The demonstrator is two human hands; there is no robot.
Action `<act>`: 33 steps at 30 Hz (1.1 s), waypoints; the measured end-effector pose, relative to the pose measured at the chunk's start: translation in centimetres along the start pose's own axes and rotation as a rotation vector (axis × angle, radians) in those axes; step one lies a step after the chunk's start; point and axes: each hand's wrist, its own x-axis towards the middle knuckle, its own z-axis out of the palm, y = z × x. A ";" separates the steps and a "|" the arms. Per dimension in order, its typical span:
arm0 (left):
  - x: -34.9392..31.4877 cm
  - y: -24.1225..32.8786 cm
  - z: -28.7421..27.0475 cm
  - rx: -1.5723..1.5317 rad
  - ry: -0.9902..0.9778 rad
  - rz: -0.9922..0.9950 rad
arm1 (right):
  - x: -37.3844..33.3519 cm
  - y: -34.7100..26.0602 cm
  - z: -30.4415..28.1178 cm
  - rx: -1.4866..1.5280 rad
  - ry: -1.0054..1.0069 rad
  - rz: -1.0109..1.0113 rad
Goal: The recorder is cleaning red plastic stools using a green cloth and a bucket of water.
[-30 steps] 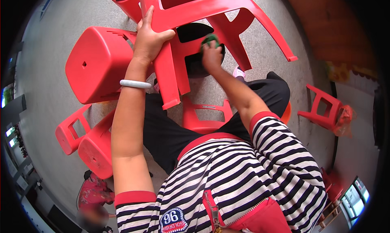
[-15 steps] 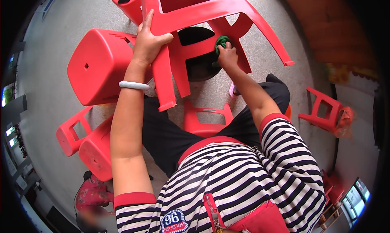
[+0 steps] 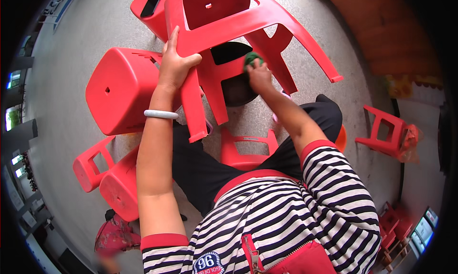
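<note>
Currently red plastic chair (image 3: 238, 21), upper centre of frame, tipped over. Left hand (image 3: 174, 64) fingers curled round its leg. Right hand (image 3: 259, 76) pinches green scrub pad (image 3: 252, 60) against inner leg. Wiping underway; cleaned share unclear. Red stools (image 3: 119, 95) at left.

The left arm rises almost straight toward 12 o'clock, a pale bangle (image 3: 161, 114) on the wrist. The left hand (image 3: 174, 66) is clenched, thumb out toward 2 o'clock, one finger pointing to 12. The right arm reaches from the striped sleeve toward 11 o'clock, elbow bent. The right hand (image 3: 260, 77) is curled, fingers (image 3: 254, 66) pressed down, knuckles up.
</note>
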 end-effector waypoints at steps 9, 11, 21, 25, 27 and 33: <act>0.0 -0.4 0.5 0.095 0.050 0.046 | -0.9 -6.4 0.6 0.043 0.139 0.031; 0.5 0.2 1.3 0.100 0.046 0.062 | -1.4 -9.1 0.6 0.166 0.029 -0.035; 0.4 -0.7 0.2 -0.057 -0.027 -0.025 | 1.4 2.7 -0.6 0.029 -0.008 0.101; 0.6 -0.5 0.8 -0.023 -0.006 -0.014 | 1.2 -0.5 0.6 0.000 0.040 0.254; 0.1 -1.2 0.0 0.008 0.013 -0.015 | -0.1 -4.9 0.6 0.017 0.128 0.097; 1.4 0.2 2.0 0.050 0.001 0.015 | -0.6 -10.8 1.3 0.117 0.001 -0.094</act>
